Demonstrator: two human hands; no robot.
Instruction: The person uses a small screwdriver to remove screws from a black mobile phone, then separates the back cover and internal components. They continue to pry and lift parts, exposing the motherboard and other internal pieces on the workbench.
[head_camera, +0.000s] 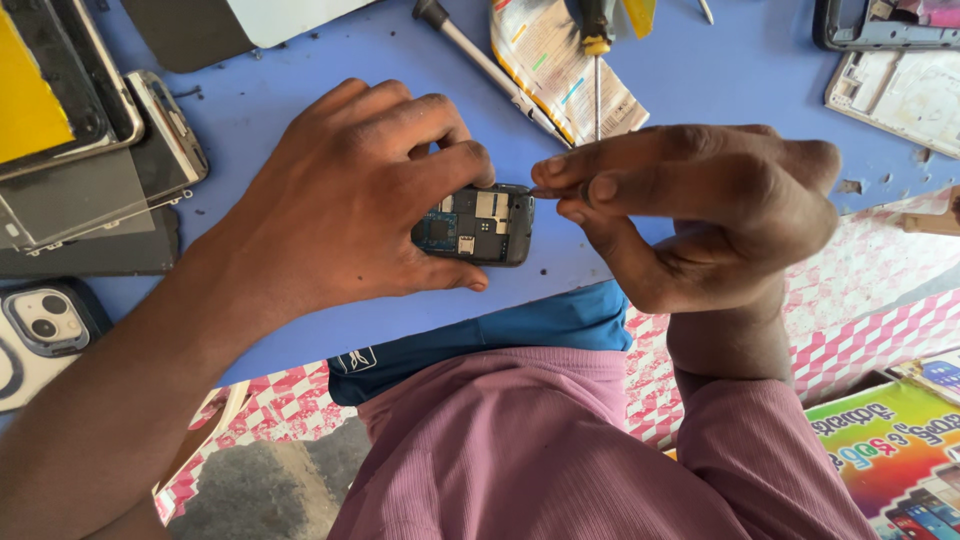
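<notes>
On the blue table (700, 70), the left hand (350, 190) clamps the opened small phone (478, 224) firmly while the right hand (690, 210), fingers pinched together on a thin tool at its right edge, should work gently and steadily.

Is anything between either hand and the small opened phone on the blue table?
Nothing visible. The left hand already grips the opened phone directly, and the right hand pinches at its right edge, fingertips touching it. The screwdrivers lie beyond, clear of both hands.

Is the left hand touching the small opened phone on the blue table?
Touching. The head view shows the left hand gripping the small opened phone, with fingers above it and thumb below it.
</notes>
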